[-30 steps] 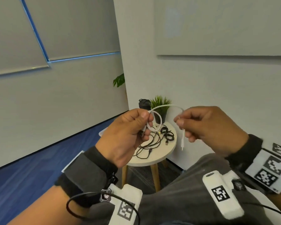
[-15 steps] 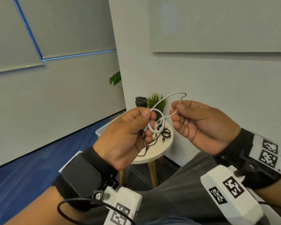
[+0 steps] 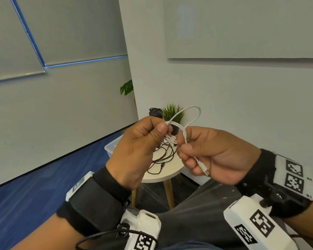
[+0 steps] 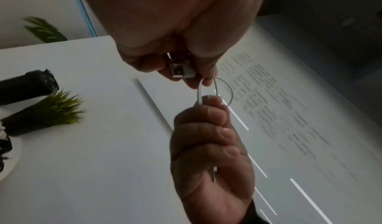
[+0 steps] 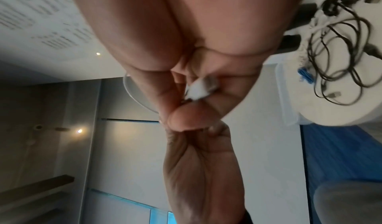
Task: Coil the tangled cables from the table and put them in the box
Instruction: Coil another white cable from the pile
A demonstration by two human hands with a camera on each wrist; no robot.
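Observation:
I hold a thin white cable (image 3: 193, 115) up in front of me with both hands. My left hand (image 3: 162, 131) pinches the small coil of it, and the USB plug (image 4: 183, 70) sits between its thumb and fingers in the left wrist view. My right hand (image 3: 183, 148) pinches the strand just beside the coil, and the other plug (image 3: 205, 170) lies across its curled fingers. One loose loop arches above both hands. Tangled black cables (image 3: 163, 156) lie on the small round table (image 3: 170, 175). The clear plastic box (image 3: 111, 147) stands behind the table, partly hidden by my left hand.
A small potted plant (image 3: 173, 113) and a black bottle (image 3: 154, 111) stand at the table's back edge against the white wall. Blue carpet (image 3: 43, 186) spreads to the left. My grey-trousered knee (image 3: 197, 213) is just below my hands.
My right hand has dropped and closed in on the left, bringing the strand round the coil. The free plug end, which was dangling a second ago, now lies in my right hand.

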